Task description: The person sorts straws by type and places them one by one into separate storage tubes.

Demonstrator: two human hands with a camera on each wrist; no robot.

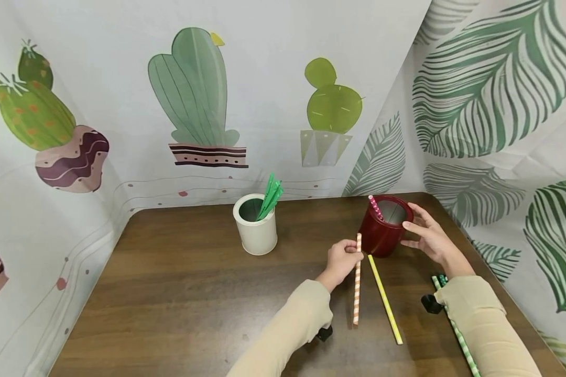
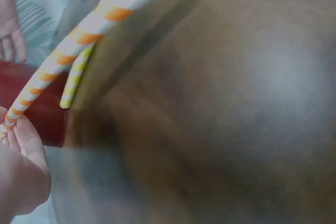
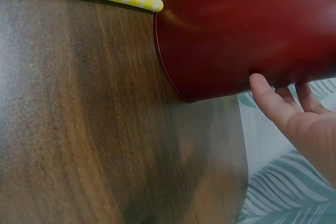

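An orange-and-white striped paper straw (image 1: 357,293) is pinched near its far end by my left hand (image 1: 343,262), and its near end is lifted off the table, as the left wrist view shows. My right hand (image 1: 429,235) is at the right side of a dark red round pot (image 1: 382,233); its thumb and fingers are spread and fairly straight, touching the pot near the rim. Inside the pot leans a pink straw with white dots (image 1: 375,208). On the table in front of the pot lies a yellow straw with pale dots (image 1: 385,300).
A cream pot (image 1: 258,238) with green straws (image 1: 270,198) stands farther left on the brown wooden table (image 1: 184,293). Green-and-white straws (image 1: 462,335) lie on the right, partly under my right forearm. A printed cloth (image 1: 273,94) hangs behind the table.
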